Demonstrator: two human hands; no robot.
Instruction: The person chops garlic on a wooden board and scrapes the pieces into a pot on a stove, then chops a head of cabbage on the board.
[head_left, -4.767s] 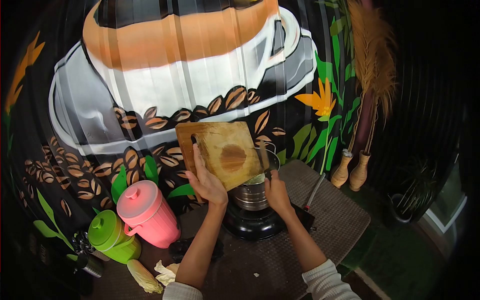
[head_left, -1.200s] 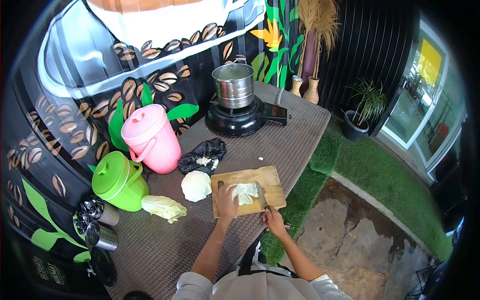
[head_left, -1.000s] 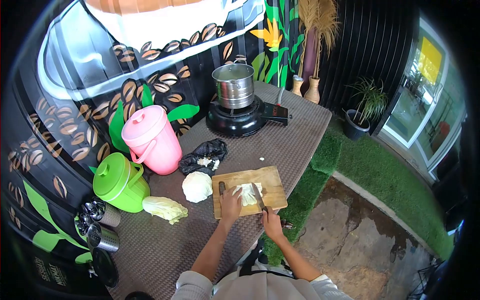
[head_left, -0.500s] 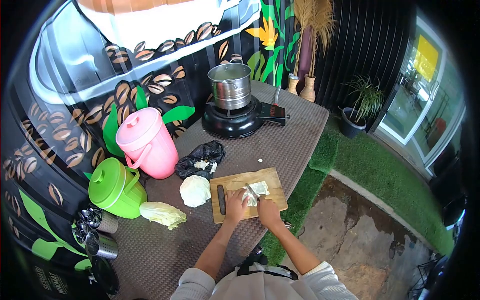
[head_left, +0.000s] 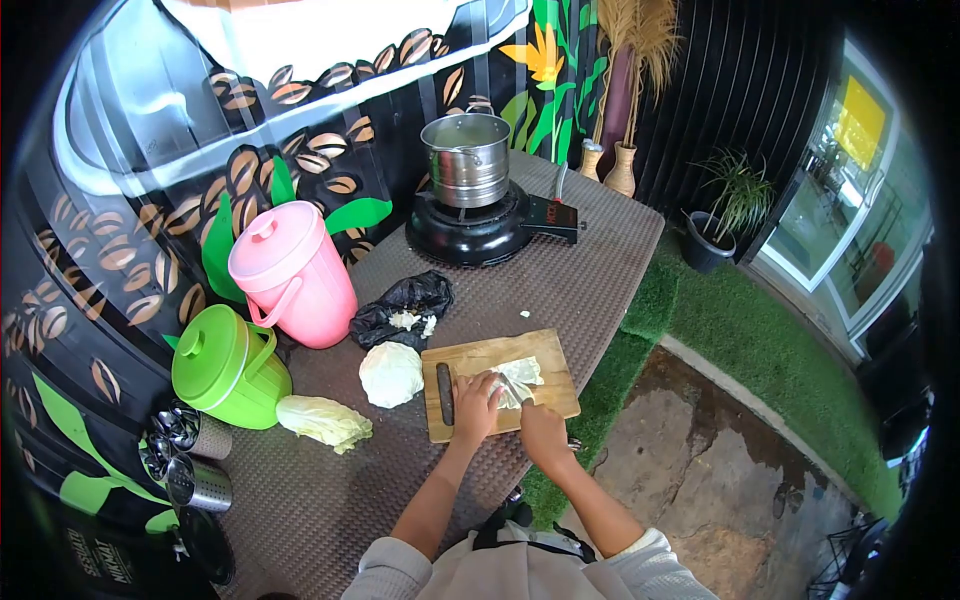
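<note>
A wooden cutting board (head_left: 460,362) lies near the table's edge with pale leaf pieces (head_left: 522,373) on it. My left hand (head_left: 476,405) rests on the board, its fingers bent against the left side of the leaf; what lies under the fingertips is hidden. My right hand (head_left: 543,432) is closed round the handle of a knife (head_left: 516,392), whose blade lies over the leaf pieces. Left of the board sit a round cabbage (head_left: 391,375) and a longer leafy cabbage (head_left: 324,422).
A steel pot (head_left: 466,165) stands on a black stove (head_left: 468,232) at the back. Beyond the cabbages are a black plastic bag (head_left: 412,299), a pink jug (head_left: 300,280) and a green jug (head_left: 228,370). Metal utensil holders (head_left: 205,487) stand at the left.
The knife blade has tilted lower over the leaf pieces, and my right hand has shifted slightly. The whole view has moved a little.
</note>
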